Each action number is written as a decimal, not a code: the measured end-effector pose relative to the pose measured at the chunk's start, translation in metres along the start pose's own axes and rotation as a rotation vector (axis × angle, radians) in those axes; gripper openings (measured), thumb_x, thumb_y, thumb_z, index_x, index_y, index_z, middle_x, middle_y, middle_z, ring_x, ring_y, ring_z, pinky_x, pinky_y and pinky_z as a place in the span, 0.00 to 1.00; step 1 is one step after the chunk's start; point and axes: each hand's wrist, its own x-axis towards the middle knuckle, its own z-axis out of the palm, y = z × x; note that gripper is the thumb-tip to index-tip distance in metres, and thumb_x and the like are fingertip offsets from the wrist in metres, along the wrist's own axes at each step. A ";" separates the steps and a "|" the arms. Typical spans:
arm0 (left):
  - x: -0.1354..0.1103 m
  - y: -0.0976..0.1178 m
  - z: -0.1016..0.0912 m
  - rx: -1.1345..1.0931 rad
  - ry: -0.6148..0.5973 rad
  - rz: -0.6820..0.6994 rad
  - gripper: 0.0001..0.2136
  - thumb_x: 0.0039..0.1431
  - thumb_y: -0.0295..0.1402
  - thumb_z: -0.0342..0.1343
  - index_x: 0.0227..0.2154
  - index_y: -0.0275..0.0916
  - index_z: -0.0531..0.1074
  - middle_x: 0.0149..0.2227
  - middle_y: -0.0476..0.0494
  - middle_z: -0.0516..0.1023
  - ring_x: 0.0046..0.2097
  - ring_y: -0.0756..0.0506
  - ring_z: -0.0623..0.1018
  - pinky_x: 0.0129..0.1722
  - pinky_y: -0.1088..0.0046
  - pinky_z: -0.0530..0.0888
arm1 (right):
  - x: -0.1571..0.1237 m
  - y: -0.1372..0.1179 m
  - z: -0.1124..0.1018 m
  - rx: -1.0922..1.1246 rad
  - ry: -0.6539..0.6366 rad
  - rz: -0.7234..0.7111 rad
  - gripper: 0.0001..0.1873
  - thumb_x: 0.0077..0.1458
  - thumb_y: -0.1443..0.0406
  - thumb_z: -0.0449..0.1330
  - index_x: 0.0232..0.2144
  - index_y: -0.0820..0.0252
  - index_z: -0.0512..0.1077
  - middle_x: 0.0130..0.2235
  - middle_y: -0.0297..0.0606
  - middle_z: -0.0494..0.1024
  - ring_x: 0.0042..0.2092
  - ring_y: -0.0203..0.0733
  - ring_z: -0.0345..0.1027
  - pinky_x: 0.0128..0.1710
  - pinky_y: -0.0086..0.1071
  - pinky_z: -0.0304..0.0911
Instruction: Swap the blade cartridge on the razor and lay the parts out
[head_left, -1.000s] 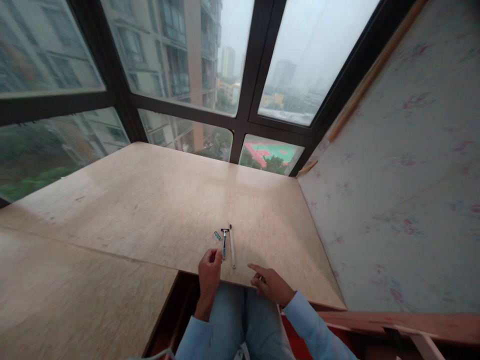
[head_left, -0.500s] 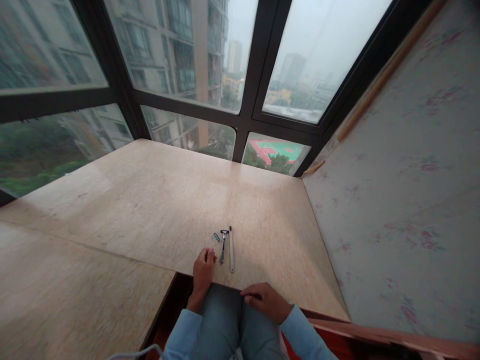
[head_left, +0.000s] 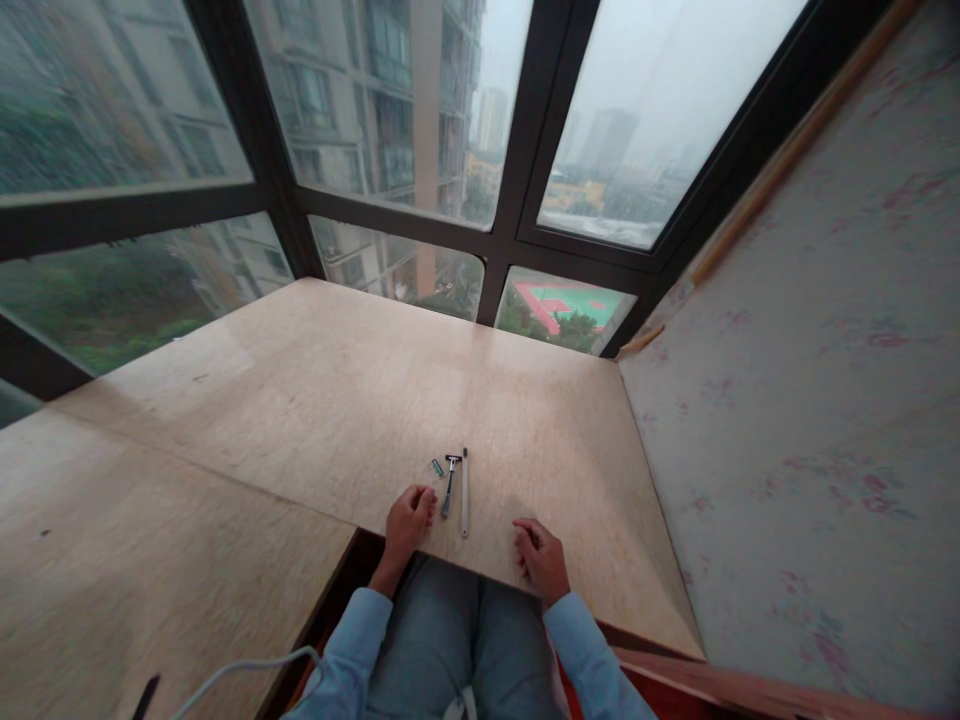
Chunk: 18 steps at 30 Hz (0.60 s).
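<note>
So, nearest us are our jeans [head_left: 465, 640] and light blue sleeves [head_left: 352, 640], tucked under the edge of the plywood tabletop [head_left: 315, 420]. Our right hand [head_left: 541, 560] rests on that edge, grip curled together on nothing. Our left hand [head_left: 409, 518] sits there too, grip curled together and empty, fingertips just beside the handle end of a blue razor [head_left: 448, 487]. Just right of the razor lies a white stick [head_left: 464, 492], parallel to it and too small to identify. A small teal cartridge [head_left: 437, 467] lies just left of the razor's head. Farther back, dark-framed windows [head_left: 637, 110] look out on a sports court [head_left: 570, 300].
</note>
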 end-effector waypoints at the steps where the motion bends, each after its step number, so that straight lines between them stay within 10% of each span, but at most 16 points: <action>1: 0.001 0.000 0.000 0.010 0.002 -0.001 0.18 0.49 0.49 0.53 0.29 0.37 0.71 0.29 0.43 0.78 0.25 0.48 0.75 0.24 0.72 0.73 | 0.001 0.002 0.001 -0.027 0.051 -0.063 0.24 0.54 0.50 0.53 0.38 0.63 0.77 0.24 0.37 0.75 0.20 0.39 0.67 0.16 0.30 0.63; 5: 0.003 0.001 0.000 0.059 0.014 -0.003 0.15 0.50 0.45 0.54 0.33 0.37 0.72 0.30 0.44 0.78 0.25 0.48 0.76 0.23 0.74 0.73 | 0.002 0.003 0.003 -0.111 0.165 -0.266 0.18 0.53 0.55 0.56 0.33 0.61 0.79 0.32 0.43 0.81 0.34 0.46 0.75 0.34 0.34 0.72; 18: 0.024 0.019 -0.004 0.509 -0.004 0.132 0.26 0.57 0.42 0.56 0.56 0.36 0.64 0.21 0.53 0.73 0.18 0.50 0.72 0.27 0.75 0.69 | 0.021 0.000 0.007 -0.111 0.224 -0.229 0.19 0.54 0.57 0.52 0.35 0.63 0.79 0.26 0.38 0.78 0.30 0.42 0.72 0.28 0.29 0.68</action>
